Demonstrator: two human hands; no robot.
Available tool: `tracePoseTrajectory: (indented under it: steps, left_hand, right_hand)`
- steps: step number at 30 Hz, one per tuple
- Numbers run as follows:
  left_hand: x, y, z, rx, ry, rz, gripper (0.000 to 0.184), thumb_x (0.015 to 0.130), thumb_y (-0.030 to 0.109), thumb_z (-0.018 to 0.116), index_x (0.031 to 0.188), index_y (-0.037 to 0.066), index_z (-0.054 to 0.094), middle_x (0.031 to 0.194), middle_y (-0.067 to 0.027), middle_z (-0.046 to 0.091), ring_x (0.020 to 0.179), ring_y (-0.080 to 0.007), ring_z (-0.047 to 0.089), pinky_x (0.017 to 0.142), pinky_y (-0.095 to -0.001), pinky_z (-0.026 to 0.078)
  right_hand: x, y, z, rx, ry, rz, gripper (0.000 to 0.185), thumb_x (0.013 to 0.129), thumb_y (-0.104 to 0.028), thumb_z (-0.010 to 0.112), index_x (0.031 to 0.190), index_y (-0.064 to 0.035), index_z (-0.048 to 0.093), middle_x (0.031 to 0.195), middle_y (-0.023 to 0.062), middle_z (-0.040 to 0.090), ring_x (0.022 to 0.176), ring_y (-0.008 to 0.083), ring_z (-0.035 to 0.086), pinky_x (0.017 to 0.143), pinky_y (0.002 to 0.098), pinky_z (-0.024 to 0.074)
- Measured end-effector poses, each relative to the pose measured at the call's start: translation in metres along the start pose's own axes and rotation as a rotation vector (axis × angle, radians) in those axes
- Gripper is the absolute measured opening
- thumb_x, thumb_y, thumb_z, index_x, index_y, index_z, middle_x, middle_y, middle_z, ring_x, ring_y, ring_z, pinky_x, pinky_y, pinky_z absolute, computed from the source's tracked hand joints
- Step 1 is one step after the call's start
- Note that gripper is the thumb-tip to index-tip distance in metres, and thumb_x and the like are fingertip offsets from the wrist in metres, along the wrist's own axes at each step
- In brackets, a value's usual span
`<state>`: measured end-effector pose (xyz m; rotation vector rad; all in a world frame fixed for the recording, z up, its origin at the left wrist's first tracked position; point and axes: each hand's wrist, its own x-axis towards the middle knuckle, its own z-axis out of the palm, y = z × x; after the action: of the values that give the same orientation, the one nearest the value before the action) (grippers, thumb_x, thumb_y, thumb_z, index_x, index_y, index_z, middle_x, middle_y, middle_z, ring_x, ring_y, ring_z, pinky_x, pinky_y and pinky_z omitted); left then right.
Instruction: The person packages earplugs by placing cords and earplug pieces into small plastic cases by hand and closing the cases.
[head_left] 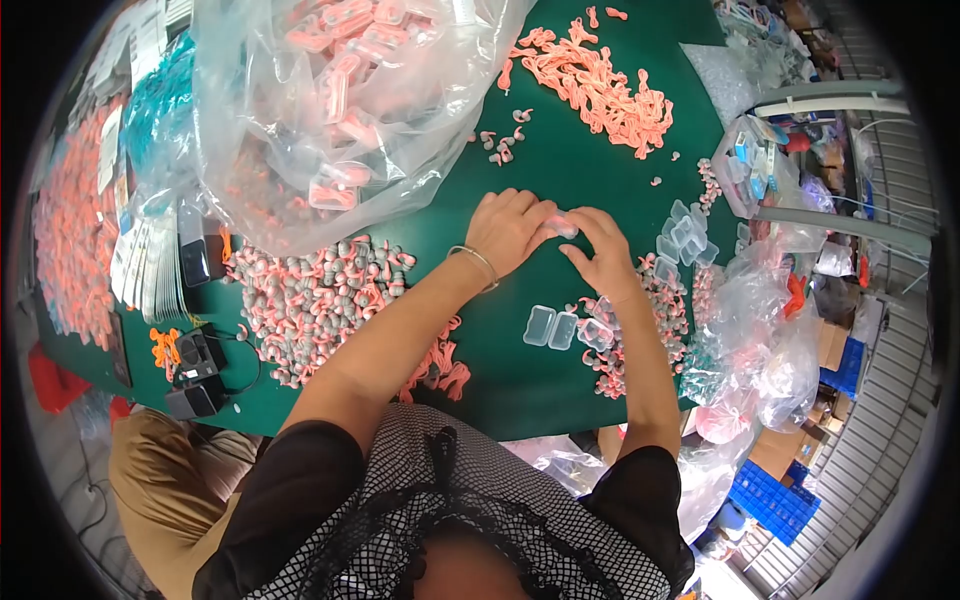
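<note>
- Watching from a distance through the head camera, I see two bare hands meeting above a smooth dark green table (500,320).
- My left hand (508,232), with a thin silver bracelet (478,265) at its wrist, is narrow: its fingertips pinch a small clear plastic case with pink content (562,225).
- My right hand (602,258) comes to the other end of this case; its fingers touch there, while its thumb stands a little apart. I cannot tell if it also grips.
- So the case is between the two hands, partly covered by fingers.
- Near the right hand, toward the body, lies an open clear plastic box with two halves (550,328).
- To the right of this hand are stacked clear plastic shells (688,235).
- Left of the left forearm spreads a big pile of pink-and-grey small pieces (310,310).
- Beyond the left hand, to its left, is a large transparent plastic bag (240,110), containing many pink-filled cases.
- Farther ahead of both hands lie coral-pink cord bundles (600,90).
</note>
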<state>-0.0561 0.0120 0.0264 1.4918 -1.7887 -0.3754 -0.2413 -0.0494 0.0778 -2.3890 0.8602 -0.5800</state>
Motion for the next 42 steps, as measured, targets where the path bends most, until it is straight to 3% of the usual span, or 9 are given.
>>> tracePoseTrajectory:
  steps: [3, 8, 11, 14, 23, 35, 39, 41, 42]
  left_hand:
    - [0.001, 0.001, 0.004, 0.017, 0.058, 0.003, 0.026, 0.084, 0.03, 0.066, 0.106, 0.015, 0.066, 0.09, -0.0016, 0.059, 0.085, -0.0221, 0.056, 0.072, -0.038, 0.039]
    - [-0.001, -0.005, -0.001, -0.151, 0.042, -0.029, 0.02, 0.088, 0.029, 0.062, 0.094, 0.011, 0.067, 0.084, -0.0058, 0.057, 0.08, -0.0272, 0.058, 0.071, -0.0396, 0.042]
    - [-0.002, -0.012, -0.003, -0.311, 0.094, -0.005, 0.021, 0.088, 0.028, 0.062, 0.09, 0.008, 0.066, 0.082, -0.0089, 0.056, 0.076, -0.0318, 0.058, 0.069, -0.0424, 0.044]
    - [-0.003, -0.012, -0.015, -0.357, 0.076, 0.016, 0.022, 0.089, 0.025, 0.065, 0.096, 0.004, 0.065, 0.081, -0.0118, 0.057, 0.072, -0.033, 0.058, 0.064, -0.0405, 0.047]
    - [-0.003, 0.011, -0.064, -0.492, -0.013, -0.052, 0.025, 0.089, 0.025, 0.068, 0.1, 0.002, 0.066, 0.084, -0.0114, 0.054, 0.07, -0.0257, 0.057, 0.063, -0.0341, 0.047]
    - [-0.005, 0.034, -0.088, -0.547, 0.041, 0.042, 0.021, 0.088, 0.021, 0.068, 0.097, 0.002, 0.067, 0.077, -0.0105, 0.054, 0.068, -0.0254, 0.057, 0.061, -0.0338, 0.046]
    - [0.0, 0.035, -0.105, -0.479, 0.076, 0.01, 0.02, 0.087, 0.02, 0.068, 0.096, 0.002, 0.067, 0.076, -0.0108, 0.056, 0.068, -0.026, 0.057, 0.061, -0.0342, 0.046]
    - [0.008, 0.036, -0.124, -0.204, 0.227, 0.155, 0.018, 0.086, 0.018, 0.069, 0.096, 0.003, 0.067, 0.078, -0.0109, 0.058, 0.067, -0.0262, 0.057, 0.061, -0.0346, 0.047]
    - [0.014, 0.034, -0.14, -0.122, 0.31, 0.102, 0.017, 0.085, 0.017, 0.07, 0.096, 0.004, 0.067, 0.079, -0.0104, 0.059, 0.068, -0.0256, 0.057, 0.061, -0.0348, 0.047]
  right_hand:
    - [-0.008, 0.009, 0.013, -0.014, 0.037, 0.009, 0.039, 0.076, 0.003, 0.07, 0.113, -0.003, 0.06, 0.107, 0.0156, 0.061, 0.098, 0.0343, 0.06, 0.081, 0.041, 0.0504]
    - [-0.008, 0.003, 0.025, 0.154, 0.05, 0.177, 0.031, 0.078, 0.001, 0.07, 0.109, -0.0014, 0.064, 0.096, 0.0121, 0.062, 0.078, 0.0243, 0.061, 0.069, 0.0326, 0.0501]
    - [-0.003, -0.005, 0.027, 0.152, 0.095, 0.127, 0.025, 0.081, 0.0, 0.069, 0.105, -0.0002, 0.065, 0.09, 0.0103, 0.062, 0.072, 0.0193, 0.06, 0.064, 0.0287, 0.0478]
    - [0.0, -0.015, 0.024, 0.215, 0.086, 0.147, 0.024, 0.081, 0.0, 0.068, 0.105, -0.0006, 0.066, 0.088, 0.0088, 0.062, 0.073, 0.0184, 0.06, 0.065, 0.029, 0.0483]
    - [0.007, -0.046, 0.002, 0.575, 0.036, 0.186, 0.028, 0.087, -0.006, 0.067, 0.113, 0.0008, 0.063, 0.105, 0.0106, 0.062, 0.092, 0.0181, 0.061, 0.077, 0.0286, 0.0494]
    - [0.002, -0.087, -0.003, 0.421, 0.184, 0.132, 0.019, 0.088, -0.011, 0.066, 0.103, 0.0016, 0.065, 0.092, 0.0092, 0.064, 0.078, 0.0184, 0.059, 0.071, 0.0274, 0.047]
    - [0.008, -0.088, 0.006, 0.457, 0.174, 0.154, 0.021, 0.088, -0.01, 0.065, 0.106, 0.001, 0.064, 0.098, 0.0099, 0.064, 0.082, 0.0182, 0.059, 0.072, 0.0285, 0.0474]
    - [0.01, -0.098, 0.011, 0.77, 0.371, 0.242, 0.027, 0.085, -0.009, 0.068, 0.11, -0.0013, 0.063, 0.105, 0.0101, 0.063, 0.087, 0.0189, 0.059, 0.077, 0.0298, 0.0473]
    - [0.009, -0.098, 0.008, 0.771, 0.379, 0.253, 0.027, 0.085, -0.009, 0.068, 0.11, -0.0013, 0.063, 0.105, 0.0101, 0.063, 0.087, 0.0189, 0.059, 0.077, 0.0298, 0.0473]
